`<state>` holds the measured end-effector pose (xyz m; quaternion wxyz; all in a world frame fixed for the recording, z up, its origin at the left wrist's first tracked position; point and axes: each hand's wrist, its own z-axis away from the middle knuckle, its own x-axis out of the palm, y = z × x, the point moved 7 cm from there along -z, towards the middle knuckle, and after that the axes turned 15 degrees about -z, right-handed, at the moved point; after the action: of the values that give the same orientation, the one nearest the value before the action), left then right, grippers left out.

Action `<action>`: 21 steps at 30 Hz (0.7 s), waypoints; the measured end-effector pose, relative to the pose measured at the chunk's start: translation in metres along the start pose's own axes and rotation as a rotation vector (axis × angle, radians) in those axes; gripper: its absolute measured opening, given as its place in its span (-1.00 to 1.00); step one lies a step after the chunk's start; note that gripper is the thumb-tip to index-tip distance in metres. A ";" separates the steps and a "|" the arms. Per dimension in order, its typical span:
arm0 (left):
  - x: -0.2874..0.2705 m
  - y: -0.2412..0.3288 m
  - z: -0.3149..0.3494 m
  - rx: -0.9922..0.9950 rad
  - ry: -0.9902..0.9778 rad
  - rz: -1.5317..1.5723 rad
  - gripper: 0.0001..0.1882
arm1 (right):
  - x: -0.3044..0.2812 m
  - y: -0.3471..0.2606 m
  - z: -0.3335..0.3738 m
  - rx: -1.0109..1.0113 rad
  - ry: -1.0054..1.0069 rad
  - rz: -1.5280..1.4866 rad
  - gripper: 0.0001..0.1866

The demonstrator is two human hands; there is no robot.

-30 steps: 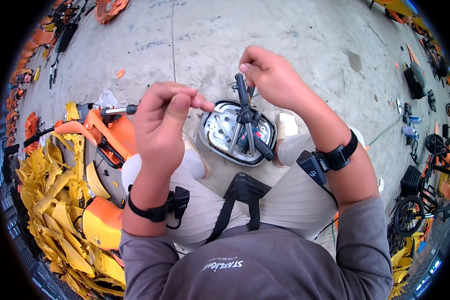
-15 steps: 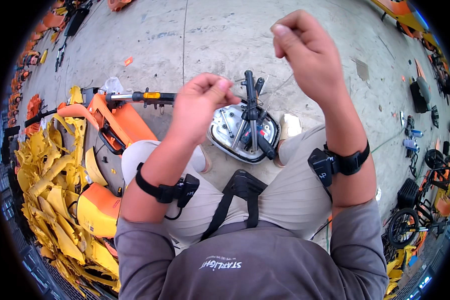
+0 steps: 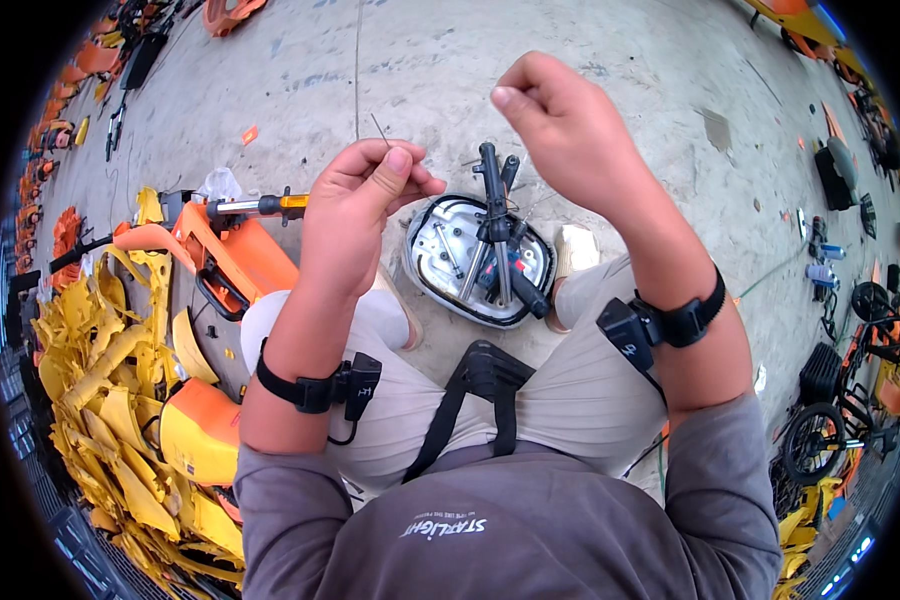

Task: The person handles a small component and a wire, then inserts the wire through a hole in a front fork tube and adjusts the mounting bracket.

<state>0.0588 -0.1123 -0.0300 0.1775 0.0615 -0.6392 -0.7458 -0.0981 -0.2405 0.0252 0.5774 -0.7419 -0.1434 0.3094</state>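
Observation:
My left hand (image 3: 358, 205) is pinched, thumb against the fingers, with a thin dark wire (image 3: 378, 127) sticking up out of its fingertips. Up and to the right, my right hand (image 3: 575, 130) is also closed, its thumb pressed to the bent forefinger; whatever lies in that pinch is too small or hidden to tell. Below and between both hands, a pale shell-like tray with a black rim (image 3: 422, 272) sits on the floor between my feet. In it lie black-and-silver fork tubes (image 3: 494, 200) and a dark power tool (image 3: 532, 297).
At left, an orange scooter body (image 3: 255, 255) stands beside a heap of broken yellow plastic panels (image 3: 100, 370). A yellow-orange cover (image 3: 202, 435) lies close to my left thigh. Cans (image 3: 822, 274), a black crate (image 3: 818, 380) and a wheel (image 3: 812, 450) are at right.
My left hand has shifted left and turned, bringing the thin wire into sight. My right hand has come down and to the left, still pinched.

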 end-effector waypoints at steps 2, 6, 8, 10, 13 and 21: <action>0.003 0.002 -0.001 0.005 -0.052 -0.053 -0.79 | 0.005 0.010 -0.003 0.065 0.018 -0.101 -0.78; 0.013 -0.014 0.002 -0.038 -0.112 -0.158 -0.82 | 0.019 0.016 -0.001 0.295 0.024 -0.691 -0.57; 0.025 -0.020 0.006 -0.027 -0.171 -0.146 -0.86 | 0.031 0.019 0.003 0.454 0.043 -1.080 -0.36; 0.035 -0.024 0.007 0.007 -0.210 -0.150 -0.87 | 0.036 0.023 0.001 0.475 0.056 -1.187 -0.35; 0.052 -0.030 0.013 0.072 -0.294 -0.223 -0.87 | 0.042 0.030 -0.002 0.504 0.062 -1.341 -0.36; 0.052 -0.038 0.014 -0.040 -0.289 -0.331 -0.88 | 0.047 0.018 -0.002 0.468 -0.019 -1.218 -0.32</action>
<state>-0.0009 -0.1121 -0.0572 -0.0397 0.0546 -0.6242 -0.7784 -0.0629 -0.2204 -0.0056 0.7943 -0.3797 -0.4721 -0.0438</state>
